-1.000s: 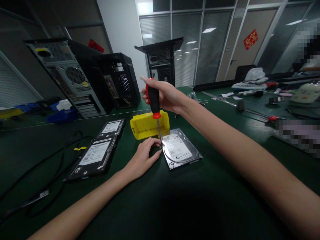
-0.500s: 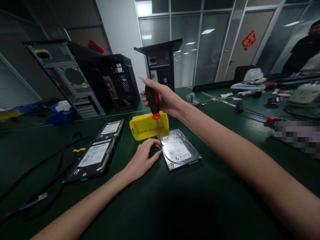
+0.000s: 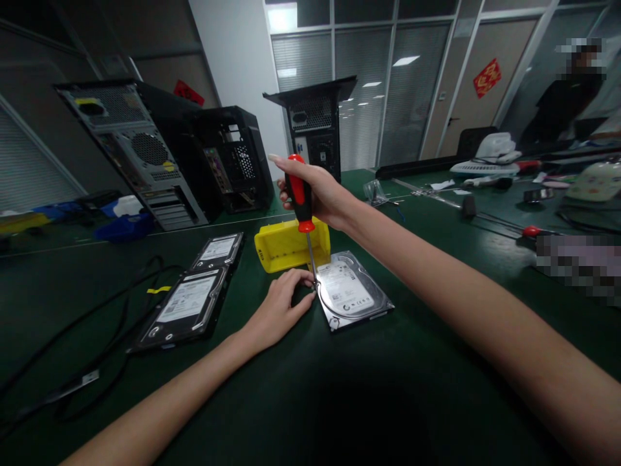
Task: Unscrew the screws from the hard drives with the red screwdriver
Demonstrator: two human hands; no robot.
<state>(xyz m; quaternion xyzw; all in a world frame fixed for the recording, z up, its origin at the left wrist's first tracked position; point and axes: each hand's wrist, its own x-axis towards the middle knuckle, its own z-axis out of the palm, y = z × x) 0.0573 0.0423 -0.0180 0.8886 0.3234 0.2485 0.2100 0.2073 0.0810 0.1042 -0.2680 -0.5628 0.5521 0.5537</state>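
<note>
A black-and-red screwdriver [image 3: 301, 197] stands nearly upright in my right hand [image 3: 320, 188], the fingers wrapped round its handle and the thumb along the top. Its tip meets the left edge of a silver hard drive [image 3: 347, 288] that lies flat, label up. My left hand [image 3: 281, 307] rests on the table, thumb and fingertips curled against that same edge, close around the tip. Whatever sits right under the tip is too small to make out. Just behind the drive, a yellow plastic bin [image 3: 279, 246] lies with its opening towards me.
Two more hard drives [image 3: 189, 298] lie to the left, beside black cables [image 3: 116, 310]. Computer cases [image 3: 160, 149] stand at the back. Tools, a small plastic bag [image 3: 373, 192] and a red-tipped tool [image 3: 531, 231] lie to the right. A person [image 3: 563, 103] stands far right.
The screwdriver handle has turned in my right hand, with more of its red side showing. My left hand and the hard drive keep their places. The person at the back has moved left.
</note>
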